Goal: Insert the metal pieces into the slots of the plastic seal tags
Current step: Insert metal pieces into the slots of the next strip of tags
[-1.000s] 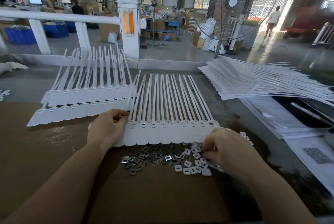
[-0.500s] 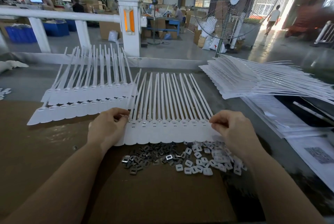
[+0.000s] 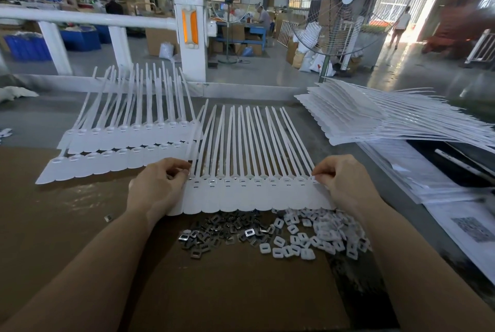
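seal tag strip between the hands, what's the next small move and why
Probably press the piece at the right hand down into the last slot at the right end of the seal tag strip. That hand pinches right at that end slot, the left hand pinches the strip's left end, and the slots between them already show metal. Whether that last piece is seated cannot be seen.

grey floor [image 3: 267, 72] | white railing [image 3: 80, 18] | standing fan [image 3: 345, 5] | bright doorway [image 3: 428, 2]

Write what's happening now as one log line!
left hand: pinches tag strip left end | right hand: pinches right end | metal pieces: piled loose below strip
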A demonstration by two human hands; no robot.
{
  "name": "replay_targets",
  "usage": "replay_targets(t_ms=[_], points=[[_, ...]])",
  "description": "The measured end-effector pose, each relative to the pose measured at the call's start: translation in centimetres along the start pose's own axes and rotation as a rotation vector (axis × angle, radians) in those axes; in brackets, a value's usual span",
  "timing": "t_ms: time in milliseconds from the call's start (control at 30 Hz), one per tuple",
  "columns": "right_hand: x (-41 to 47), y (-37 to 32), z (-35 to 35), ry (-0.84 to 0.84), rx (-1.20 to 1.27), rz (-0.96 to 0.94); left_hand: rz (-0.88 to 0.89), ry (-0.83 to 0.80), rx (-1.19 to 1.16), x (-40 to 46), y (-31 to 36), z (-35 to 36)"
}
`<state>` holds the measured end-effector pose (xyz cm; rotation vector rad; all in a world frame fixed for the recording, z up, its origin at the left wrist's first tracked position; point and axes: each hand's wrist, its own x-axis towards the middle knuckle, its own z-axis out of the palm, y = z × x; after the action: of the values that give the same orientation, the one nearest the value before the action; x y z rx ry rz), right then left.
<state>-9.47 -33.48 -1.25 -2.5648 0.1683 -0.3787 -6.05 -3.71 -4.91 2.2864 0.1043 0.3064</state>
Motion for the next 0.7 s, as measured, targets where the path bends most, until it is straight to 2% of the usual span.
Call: replay_targets(t_ms=[367, 700], points=[[0.71, 0.23, -0.05, -0.057, -0.05, 0.002, 0.013, 0.009, 0.014, -0.14, 0.09, -0.1], [0.66, -0.01, 0.36, -0.006, -0.082, -0.014, 0.008, 0.003, 0.01, -0.25, 0.14, -0.17]])
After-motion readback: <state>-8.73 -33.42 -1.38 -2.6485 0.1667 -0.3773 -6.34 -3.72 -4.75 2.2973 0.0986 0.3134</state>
